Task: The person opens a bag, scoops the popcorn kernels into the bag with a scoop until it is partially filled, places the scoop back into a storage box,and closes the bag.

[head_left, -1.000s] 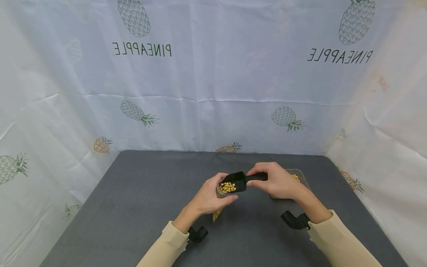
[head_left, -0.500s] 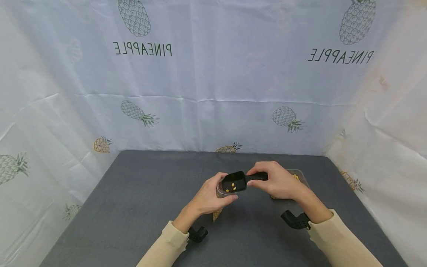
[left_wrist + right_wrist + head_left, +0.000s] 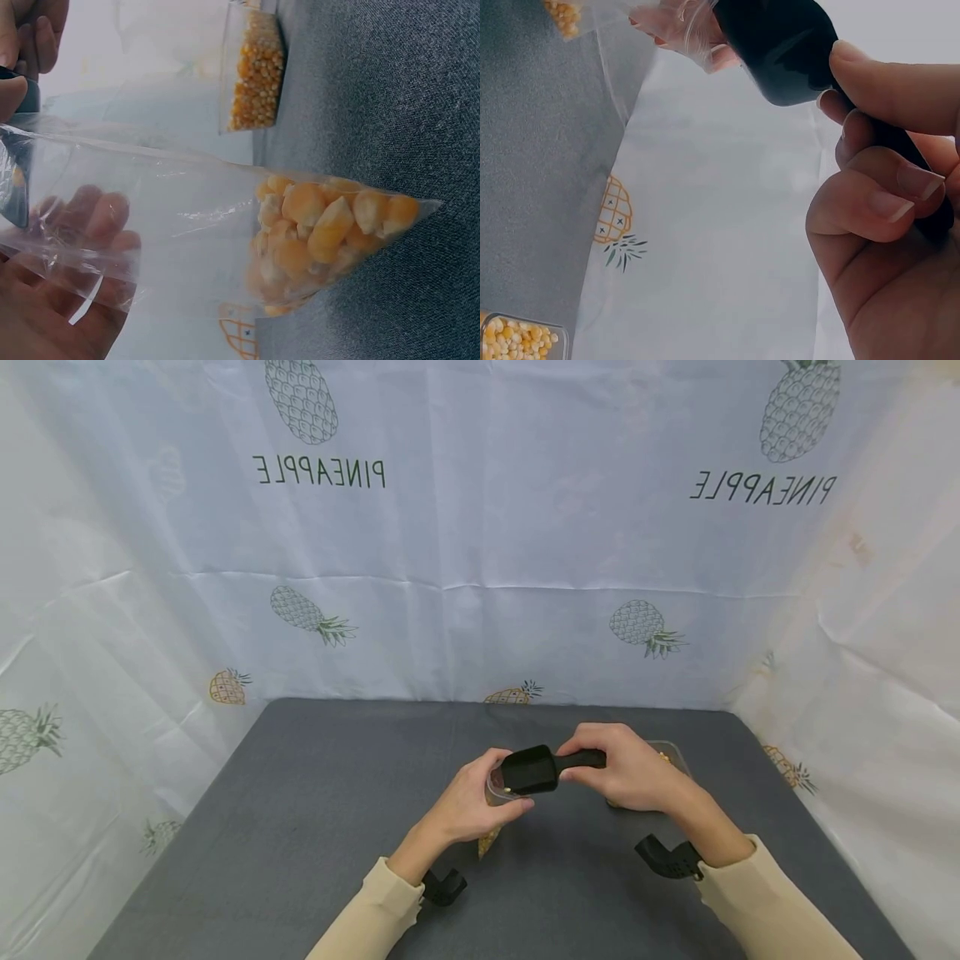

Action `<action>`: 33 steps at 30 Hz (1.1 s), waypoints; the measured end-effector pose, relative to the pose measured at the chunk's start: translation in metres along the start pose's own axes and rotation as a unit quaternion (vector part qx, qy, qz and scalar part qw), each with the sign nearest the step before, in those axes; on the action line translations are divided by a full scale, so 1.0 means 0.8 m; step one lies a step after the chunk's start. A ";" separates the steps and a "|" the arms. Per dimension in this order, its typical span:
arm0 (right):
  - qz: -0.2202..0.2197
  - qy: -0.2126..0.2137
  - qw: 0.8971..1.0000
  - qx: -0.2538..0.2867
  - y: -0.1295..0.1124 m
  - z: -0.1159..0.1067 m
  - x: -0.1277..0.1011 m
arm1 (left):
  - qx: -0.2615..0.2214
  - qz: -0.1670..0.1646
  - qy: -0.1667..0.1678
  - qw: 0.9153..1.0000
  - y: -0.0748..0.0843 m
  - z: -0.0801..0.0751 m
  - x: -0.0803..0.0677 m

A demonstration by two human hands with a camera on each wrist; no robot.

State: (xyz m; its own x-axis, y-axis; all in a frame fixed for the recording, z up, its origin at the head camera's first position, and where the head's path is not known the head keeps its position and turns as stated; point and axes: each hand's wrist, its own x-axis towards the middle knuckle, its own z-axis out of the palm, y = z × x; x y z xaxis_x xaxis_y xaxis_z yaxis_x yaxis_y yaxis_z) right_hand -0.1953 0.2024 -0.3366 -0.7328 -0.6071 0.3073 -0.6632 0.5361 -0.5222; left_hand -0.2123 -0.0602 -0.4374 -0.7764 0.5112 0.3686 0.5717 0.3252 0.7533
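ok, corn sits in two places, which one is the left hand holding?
The clear plastic bag, kernels pooled at its tip on the table. The left hand grips its open top under the black scoop. The other, a clear tub, stands untouched behind.

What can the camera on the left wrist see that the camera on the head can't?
Only the left wrist view shows the corn kernels heaped in the bottom corner of the clear bag.

Only the head view shows both sleeves, the whole grey table and the pineapple curtain.

Both show the left hand gripping the bag, the right hand gripping the black scoop at its mouth, and the clear tub of corn.
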 end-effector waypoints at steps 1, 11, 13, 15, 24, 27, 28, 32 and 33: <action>0.000 0.002 1.000 0.001 0.001 0.000 -0.001 | 0.000 0.000 0.000 1.000 0.000 0.000 0.000; 0.037 0.022 0.999 0.030 0.015 -0.006 -0.018 | 0.009 0.012 0.004 1.000 -0.002 0.001 -0.001; 0.045 0.029 0.998 0.037 0.018 -0.008 -0.022 | 0.008 0.012 0.005 1.000 -0.002 0.001 -0.001; 0.051 0.036 0.997 0.043 0.021 -0.010 -0.027 | 0.006 0.012 0.006 1.000 -0.002 0.001 -0.001; 0.088 0.051 0.993 0.051 0.035 -0.020 -0.049 | 0.005 0.013 0.009 1.000 -0.001 0.000 -0.001; 0.095 0.052 0.993 0.048 0.041 -0.023 -0.056 | 0.003 0.012 0.009 1.000 -0.001 0.000 0.000; 0.096 0.054 0.993 0.046 0.043 -0.024 -0.059 | 0.002 0.013 0.010 1.000 -0.001 0.000 0.000; 0.104 0.062 0.992 0.040 0.053 -0.027 -0.070 | 0.001 0.018 0.013 1.000 -0.001 0.000 0.000; 0.106 0.065 0.992 0.037 0.056 -0.027 -0.073 | 0.001 0.020 0.014 1.000 -0.001 0.000 0.000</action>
State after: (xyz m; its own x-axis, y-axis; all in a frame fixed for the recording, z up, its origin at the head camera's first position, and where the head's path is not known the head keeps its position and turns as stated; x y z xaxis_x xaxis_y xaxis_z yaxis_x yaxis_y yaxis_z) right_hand -0.1851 0.2746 -0.3605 -0.8713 -0.4023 0.2810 -0.4822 0.5959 -0.6422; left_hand -0.2132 -0.0608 -0.4379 -0.7606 0.5008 0.4131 0.6021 0.3062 0.7374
